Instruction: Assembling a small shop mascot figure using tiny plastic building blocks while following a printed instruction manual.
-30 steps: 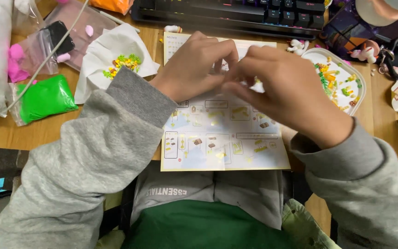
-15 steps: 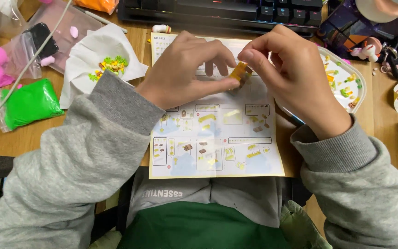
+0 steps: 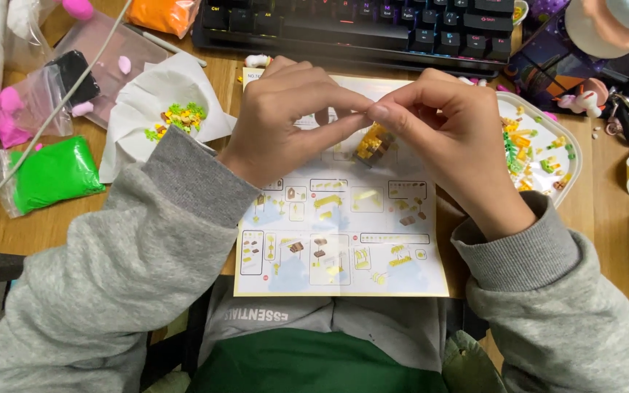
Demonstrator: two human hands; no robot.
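Both hands meet above the middle of the table, over a printed instruction sheet (image 3: 340, 233) that lies flat on the wood and hangs slightly past the near edge. The left hand (image 3: 285, 120) comes in from the left with its fingers curled and its fingertips pressed towards those of the right hand (image 3: 449, 138), which is likewise curled, thumb and forefinger pinched together. Between and just under those meeting fingertips sits a small brick model (image 3: 373, 144), yellow and brown (it looks like a cluster of tiny building blocks), held on its right side by the right hand and touched from the left by the left; how firmly the left grips it I cannot tell. The model hangs a little above the sheet's upper half, not resting on it. Just right of the right hand is a white tray (image 3: 573, 156) scattered with small coloured pieces. To the left lie a white paper (image 3: 140, 109) with a little heap of green and yellow bits and a bag of green pieces (image 3: 52, 175). A dark keyboard (image 3: 358, 25) runs along the far side.
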